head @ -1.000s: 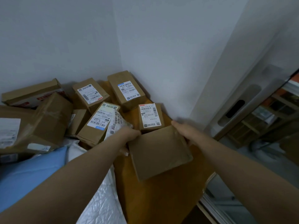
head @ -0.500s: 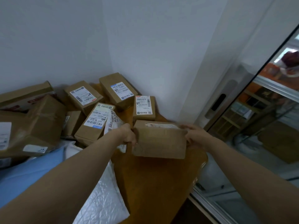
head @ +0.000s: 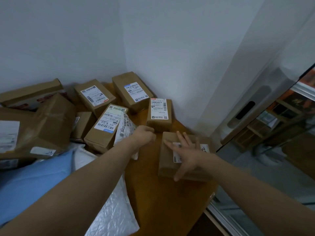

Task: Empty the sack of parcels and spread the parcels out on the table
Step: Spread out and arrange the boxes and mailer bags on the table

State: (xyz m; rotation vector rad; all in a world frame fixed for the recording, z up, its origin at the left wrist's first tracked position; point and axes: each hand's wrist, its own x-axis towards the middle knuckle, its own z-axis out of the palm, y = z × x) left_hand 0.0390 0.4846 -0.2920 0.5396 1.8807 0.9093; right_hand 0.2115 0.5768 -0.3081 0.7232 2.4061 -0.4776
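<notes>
Starting at the left: large taped carton (head: 47,126) heaped with other brown boxes against the far wall, blue mailer (head: 30,184) and white bubble mailer (head: 117,217) nearer. Further right, left grip (head: 144,136) over the tabletop (head: 162,210), fingers curled under, just beside a grey poly bag (head: 126,126); cannot tell whether holding anything. Just beyond, small labelled box (head: 159,113) near the far corner. Then right grip (head: 189,155), flat with fingers spread, pressing on the brown parcel (head: 167,164), label up, lying at the tabletop's right edge beside a glass door (head: 272,159)
</notes>
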